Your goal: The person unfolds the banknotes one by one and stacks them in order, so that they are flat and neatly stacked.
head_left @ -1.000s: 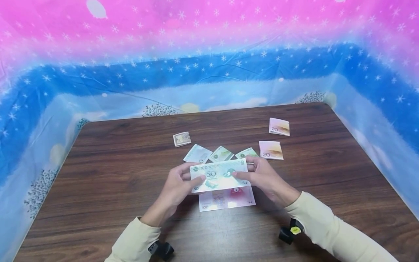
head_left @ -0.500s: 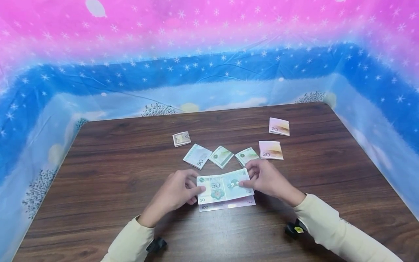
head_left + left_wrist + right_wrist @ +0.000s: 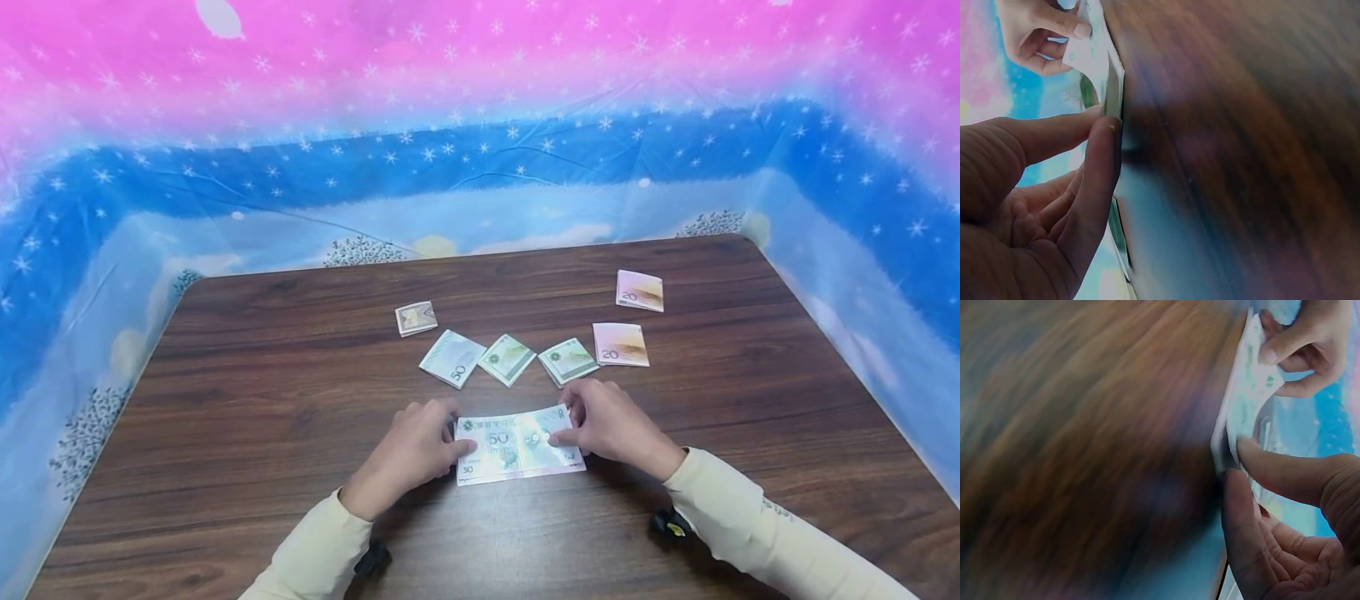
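Here, the left hand and the right hand each pinch one end of a green-printed note, stretched between them over the middle of the brown table. It reads "50" centrally and at lower left, its top line too small to read. Beyond it, a folded bluish note reads "50" and two folded pink notes read "20".

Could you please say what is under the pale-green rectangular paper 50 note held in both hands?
Under the 50 note, a thin pale paper strip shows along its near edge, seemingly another note. The rest is covered, so any print is hidden.
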Demonstrator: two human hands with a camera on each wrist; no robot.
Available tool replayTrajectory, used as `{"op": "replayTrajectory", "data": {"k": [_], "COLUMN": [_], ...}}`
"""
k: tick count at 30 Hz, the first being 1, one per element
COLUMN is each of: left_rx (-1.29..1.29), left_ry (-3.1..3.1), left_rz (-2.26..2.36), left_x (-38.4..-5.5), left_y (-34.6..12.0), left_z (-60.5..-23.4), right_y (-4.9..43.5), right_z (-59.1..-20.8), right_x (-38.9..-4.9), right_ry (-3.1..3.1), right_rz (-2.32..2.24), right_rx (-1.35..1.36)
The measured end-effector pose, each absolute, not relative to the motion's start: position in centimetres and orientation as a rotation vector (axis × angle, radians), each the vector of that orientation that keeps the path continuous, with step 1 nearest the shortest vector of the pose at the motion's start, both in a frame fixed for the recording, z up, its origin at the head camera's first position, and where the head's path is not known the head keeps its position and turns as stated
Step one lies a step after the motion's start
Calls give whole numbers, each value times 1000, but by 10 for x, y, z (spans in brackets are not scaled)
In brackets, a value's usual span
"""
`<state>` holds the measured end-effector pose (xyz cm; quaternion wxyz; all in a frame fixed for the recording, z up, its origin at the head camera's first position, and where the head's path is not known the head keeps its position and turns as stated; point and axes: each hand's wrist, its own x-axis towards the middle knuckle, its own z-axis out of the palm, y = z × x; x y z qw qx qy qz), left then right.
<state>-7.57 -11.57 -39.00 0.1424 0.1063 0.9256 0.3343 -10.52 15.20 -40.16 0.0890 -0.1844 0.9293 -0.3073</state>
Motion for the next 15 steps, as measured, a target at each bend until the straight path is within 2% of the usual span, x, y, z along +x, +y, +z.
{"op": "replayTrajectory", "data": {"k": [7,15], "left_rx": [343,403], "left_ry": [2796,2896], "left_rz": [826,894], "left_x": [-77,-77], "left_y": [-113,-114], "left_z": [-393,-383], "right_y": [155,150], "right_z": [-404,-394], "right_x": [-104,-109], "right_ry": [2838,2850], "right_rz": [-817,-826], "right_rx": [-562,-640]}}
